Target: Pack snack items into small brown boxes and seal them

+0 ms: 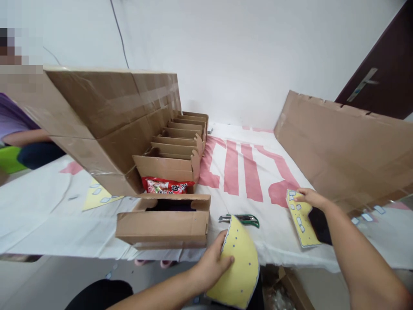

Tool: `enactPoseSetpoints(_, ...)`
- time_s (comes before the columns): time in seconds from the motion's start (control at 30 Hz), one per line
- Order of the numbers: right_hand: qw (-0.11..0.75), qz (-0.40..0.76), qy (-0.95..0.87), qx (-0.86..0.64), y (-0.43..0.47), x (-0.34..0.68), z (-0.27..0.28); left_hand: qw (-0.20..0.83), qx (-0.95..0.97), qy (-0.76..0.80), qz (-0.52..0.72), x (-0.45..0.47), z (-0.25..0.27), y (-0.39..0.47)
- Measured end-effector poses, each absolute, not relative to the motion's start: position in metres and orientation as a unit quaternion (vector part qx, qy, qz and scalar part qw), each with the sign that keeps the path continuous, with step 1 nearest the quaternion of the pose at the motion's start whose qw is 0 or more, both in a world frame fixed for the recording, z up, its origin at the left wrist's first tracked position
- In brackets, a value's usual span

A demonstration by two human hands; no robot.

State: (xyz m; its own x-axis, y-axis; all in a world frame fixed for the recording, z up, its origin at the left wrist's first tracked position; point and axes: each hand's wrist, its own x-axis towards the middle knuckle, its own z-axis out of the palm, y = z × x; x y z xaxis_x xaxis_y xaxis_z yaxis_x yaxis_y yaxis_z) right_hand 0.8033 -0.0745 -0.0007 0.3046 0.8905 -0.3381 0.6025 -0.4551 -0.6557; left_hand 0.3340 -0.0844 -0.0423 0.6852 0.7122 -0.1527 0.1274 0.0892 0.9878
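My left hand (217, 262) pinches a curved yellow paper cutout (240, 262) with small blue dots, held over the table's front edge. To the right, my right hand (311, 199) grips the top of another yellow cutout (300, 224) that has white, blue-edged rectangles drawn on it. A black thing (319, 226), its kind unclear, shows beside that cutout under my right wrist. Just beyond the left cutout lies a green utility knife (241, 220) on the white cloth (219, 219).
Left of the knife stand several open cardboard boxes (164, 228) in a row, one beside a red food packet (167, 186). A tall cardboard panel (112, 112) rises behind them; another cardboard panel (348, 142) borders the right. A person's arm (27, 137) shows at far left.
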Motion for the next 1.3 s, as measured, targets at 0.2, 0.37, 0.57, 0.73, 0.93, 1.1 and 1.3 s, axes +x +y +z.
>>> enactPoseSetpoints(0.2,0.335,0.338,-0.450,-0.756,-0.078,0.793,0.034,0.596,0.646,0.356,0.318,0.365,-0.036,-0.066)
enactPoseSetpoints(0.37,0.340,0.314,-0.439,-0.771,-0.069,0.777,0.019,0.428,0.696,0.493,0.298,0.381,-0.054,-0.052)
enactPoseSetpoints(0.57,0.253,0.224,-0.408,-0.849,-0.063,0.760,-0.040,0.153,0.858,0.407,0.274,0.379,-0.068,-0.061)
enactPoseSetpoints(0.73,0.221,0.074,-0.432,-0.871,-0.075,0.752,-0.050,0.127,0.922,0.298,0.214,0.371,-0.066,-0.070)
enactPoseSetpoints(0.93,0.181,0.030,-0.586,-0.789,-0.114,0.707,-0.055,0.154,0.946,0.233,0.167,0.365,-0.073,-0.075)
enactPoseSetpoints(1.1,0.142,0.037,-0.647,-0.749,-0.131,0.679,-0.070,0.154,0.947,0.229,0.163,0.363,-0.079,-0.074)
enactPoseSetpoints(1.3,0.120,0.039,-0.661,-0.740,-0.114,0.685,-0.060,0.158,0.945,0.235,0.166,0.363,-0.080,-0.075)
